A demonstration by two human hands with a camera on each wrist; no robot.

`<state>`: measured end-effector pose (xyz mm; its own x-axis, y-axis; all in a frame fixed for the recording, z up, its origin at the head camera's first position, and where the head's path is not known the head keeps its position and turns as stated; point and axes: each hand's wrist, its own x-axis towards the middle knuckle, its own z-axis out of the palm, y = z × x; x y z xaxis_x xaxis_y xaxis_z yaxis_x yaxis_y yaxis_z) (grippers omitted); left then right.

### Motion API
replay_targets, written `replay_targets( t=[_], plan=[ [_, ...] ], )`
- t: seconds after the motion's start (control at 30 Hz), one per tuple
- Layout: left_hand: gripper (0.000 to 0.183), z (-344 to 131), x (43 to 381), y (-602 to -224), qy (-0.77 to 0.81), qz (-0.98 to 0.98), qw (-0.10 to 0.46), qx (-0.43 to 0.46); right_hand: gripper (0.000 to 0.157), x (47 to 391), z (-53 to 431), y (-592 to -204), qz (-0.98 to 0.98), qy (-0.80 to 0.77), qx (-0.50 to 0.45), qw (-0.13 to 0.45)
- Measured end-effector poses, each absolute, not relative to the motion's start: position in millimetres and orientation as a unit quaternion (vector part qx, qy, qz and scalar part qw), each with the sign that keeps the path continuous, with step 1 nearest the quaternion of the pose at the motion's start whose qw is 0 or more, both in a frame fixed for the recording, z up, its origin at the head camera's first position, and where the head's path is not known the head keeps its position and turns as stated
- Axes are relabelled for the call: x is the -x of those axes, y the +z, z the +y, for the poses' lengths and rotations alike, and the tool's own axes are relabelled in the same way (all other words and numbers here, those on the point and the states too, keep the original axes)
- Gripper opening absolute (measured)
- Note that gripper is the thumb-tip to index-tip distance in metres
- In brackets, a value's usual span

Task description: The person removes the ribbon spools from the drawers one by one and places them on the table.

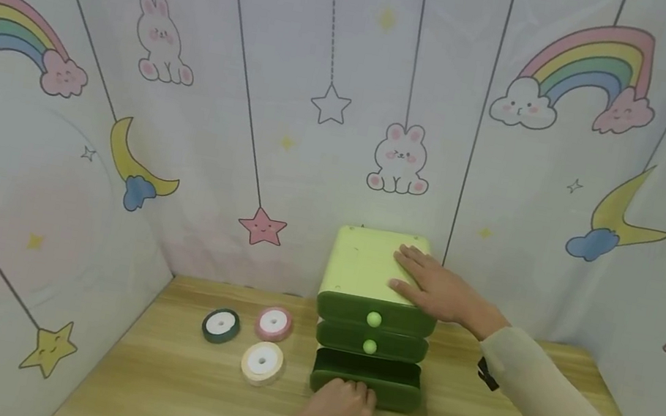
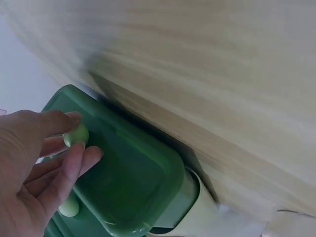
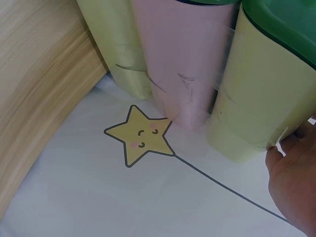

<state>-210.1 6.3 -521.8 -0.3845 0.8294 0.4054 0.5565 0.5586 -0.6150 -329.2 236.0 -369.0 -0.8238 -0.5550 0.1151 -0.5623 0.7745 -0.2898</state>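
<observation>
A small drawer unit (image 1: 363, 262) with a light green top and dark green drawer fronts stands against the back wall. Its bottom drawer (image 1: 397, 398) is pulled partly out, and I see its dark inside. My left hand (image 1: 337, 411) pinches that drawer's round light green knob (image 2: 76, 136) between thumb and fingers. On top of the unit rests my right hand (image 1: 441, 292), its fingers extended over the right side. In the right wrist view, the right hand (image 3: 295, 173) touches the yellow-green casing (image 3: 256, 94); part of that hand is cut off.
Left of the unit lie three ribbon rolls: a dark green roll (image 1: 221, 326), a pink roll (image 1: 274, 323) and a cream roll (image 1: 262, 363). All are on the wooden table (image 1: 173, 395). A patterned cloth (image 1: 340, 165) hangs close behind and at both sides.
</observation>
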Motion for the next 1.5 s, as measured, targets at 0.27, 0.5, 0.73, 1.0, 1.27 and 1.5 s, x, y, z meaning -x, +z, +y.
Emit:
replay_targets(
  t=[0.27, 0.5, 0.73, 1.0, 1.27, 1.5],
  plan=[
    [0.018, 13.2, 234.7, -522.4, 0.198, -0.829, 0.312, 0.419, 0.078, 329.9, 236.5, -368.3, -0.943, 0.155, -0.296, 0.010],
    [0.015, 12.2, 249.5, -525.3, 0.189, -0.846, 0.288, 0.406, 0.079, 329.8, 236.5, -369.2, -0.943, 0.151, -0.295, 0.012],
    [0.017, 8.6, 254.0, -526.5, 0.176, -0.854, 0.271, 0.408, 0.079, 329.8, 234.8, -368.1, -0.943, 0.156, -0.294, 0.007],
    [0.019, 9.4, 255.0, -526.6, 0.169, -0.860, 0.272, 0.399, 0.079, 331.2, 234.6, -365.1, -0.943, 0.160, -0.292, 0.001],
    [0.016, 8.8, 253.5, -528.2, 0.153, -0.862, 0.276, 0.397, 0.080, 332.6, 234.2, -367.8, -0.944, 0.162, -0.288, 0.003],
    [0.005, 3.6, 249.4, -526.3, 0.100, -0.881, 0.265, 0.379, 0.079, 333.1, 234.1, -367.9, -0.939, 0.181, -0.293, 0.030]
  ],
)
